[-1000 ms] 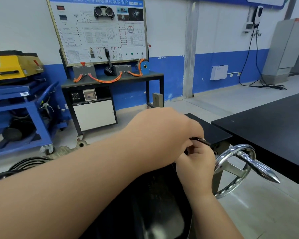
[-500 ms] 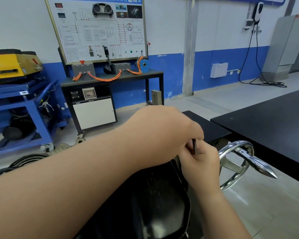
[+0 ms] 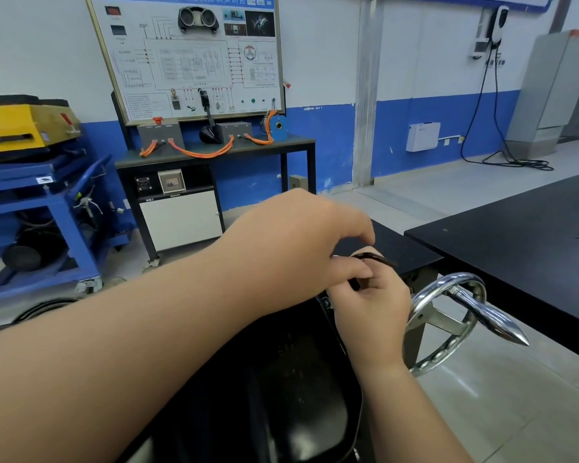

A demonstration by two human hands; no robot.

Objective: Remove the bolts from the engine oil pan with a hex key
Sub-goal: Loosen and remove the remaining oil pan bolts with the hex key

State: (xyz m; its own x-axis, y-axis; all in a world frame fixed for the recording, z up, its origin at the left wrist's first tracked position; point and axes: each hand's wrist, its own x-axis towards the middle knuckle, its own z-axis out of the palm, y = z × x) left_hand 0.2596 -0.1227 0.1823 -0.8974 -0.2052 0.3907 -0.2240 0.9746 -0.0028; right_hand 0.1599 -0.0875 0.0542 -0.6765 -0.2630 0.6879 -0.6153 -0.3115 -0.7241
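The black glossy oil pan fills the lower middle of the view. At its far right rim my two hands meet over a dark hex key. My left hand reaches in from the left, thumb and curled fingers pinching the key's bent arm, with the index finger lifted. My right hand comes up from below, its fingers curled round the key's shaft. The bolt under the key and the key's tip are hidden by my hands.
A chrome handwheel with a pointed handle stands just right of my right hand. A black tabletop lies to the right. Behind are a training board on a black bench and a blue cart at the left.
The hex key's arm has swung from pointing right, through upright, back to pointing right. My left index finger has lifted off it. Both hands stay at the pan's rim.
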